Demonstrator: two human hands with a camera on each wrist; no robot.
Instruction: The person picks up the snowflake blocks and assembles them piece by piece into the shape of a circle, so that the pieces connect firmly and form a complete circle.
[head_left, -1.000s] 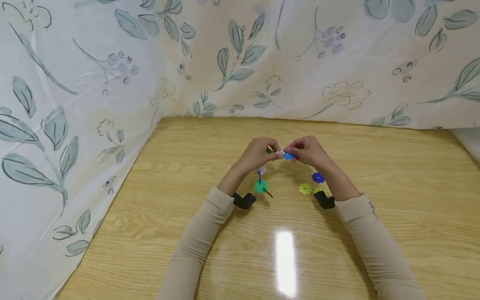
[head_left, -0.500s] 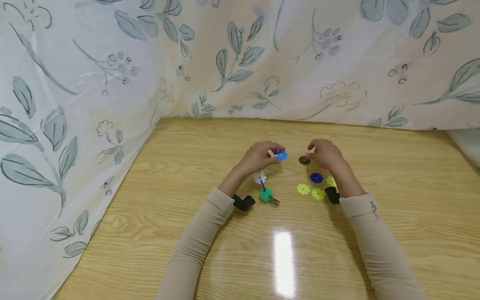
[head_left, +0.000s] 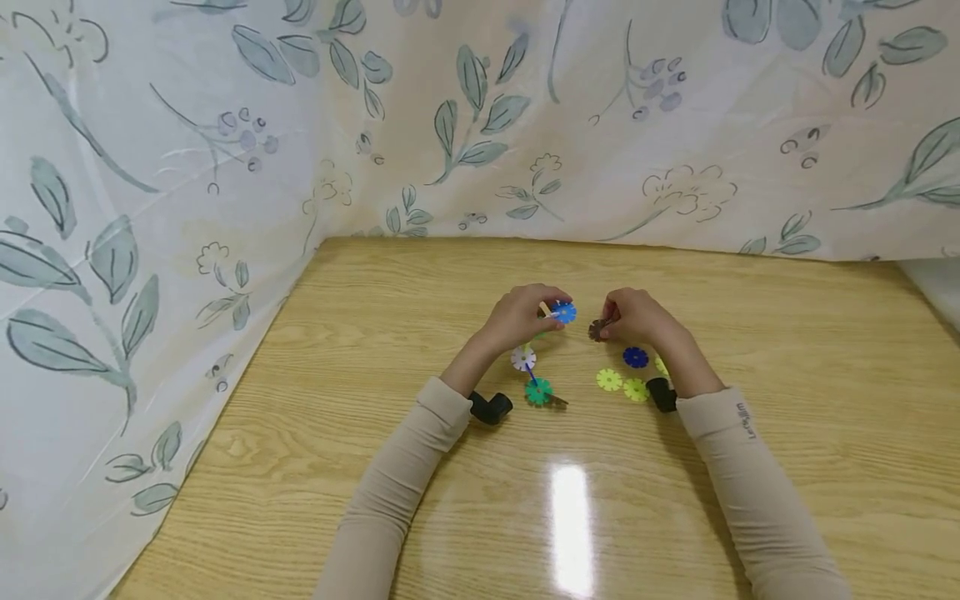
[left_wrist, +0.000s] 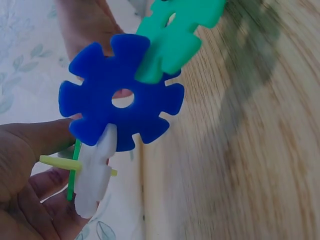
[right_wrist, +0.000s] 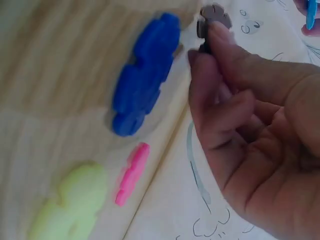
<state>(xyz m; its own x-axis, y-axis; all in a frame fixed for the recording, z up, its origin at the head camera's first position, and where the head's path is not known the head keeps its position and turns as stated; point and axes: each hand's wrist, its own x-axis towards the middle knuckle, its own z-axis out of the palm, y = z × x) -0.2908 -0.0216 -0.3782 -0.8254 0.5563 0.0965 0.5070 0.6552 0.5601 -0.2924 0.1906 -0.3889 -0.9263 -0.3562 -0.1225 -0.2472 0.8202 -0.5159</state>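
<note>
In the head view my left hand (head_left: 517, 318) grips a chain of interlocked, notched plastic flower discs. A light blue disc (head_left: 565, 312) sits at its fingertips. The chain hangs toward me through a white disc (head_left: 523, 359) and a green disc (head_left: 537, 392) to a brown disc (head_left: 558, 402). Up close, the left wrist view has a dark blue disc (left_wrist: 95, 107) slotted between the white and green ones; the palm hides part of the chain. My right hand (head_left: 639, 321) pinches a loose brown disc (head_left: 596, 331) between thumb and fingers, a short gap right of the light blue one.
Loose yellow discs (head_left: 609, 380) and a dark blue disc (head_left: 635, 357) lie on the wooden table (head_left: 480, 500) by my right wrist. A pink disc (right_wrist: 132, 175) lies there too. Floral cloth (head_left: 480, 125) borders the table at the back and left.
My hands, together at the light blue disc a second ago, have parted. The right hand has reached a brown disc, taken hold of it and brought it slightly left. The left hand keeps the chain.
</note>
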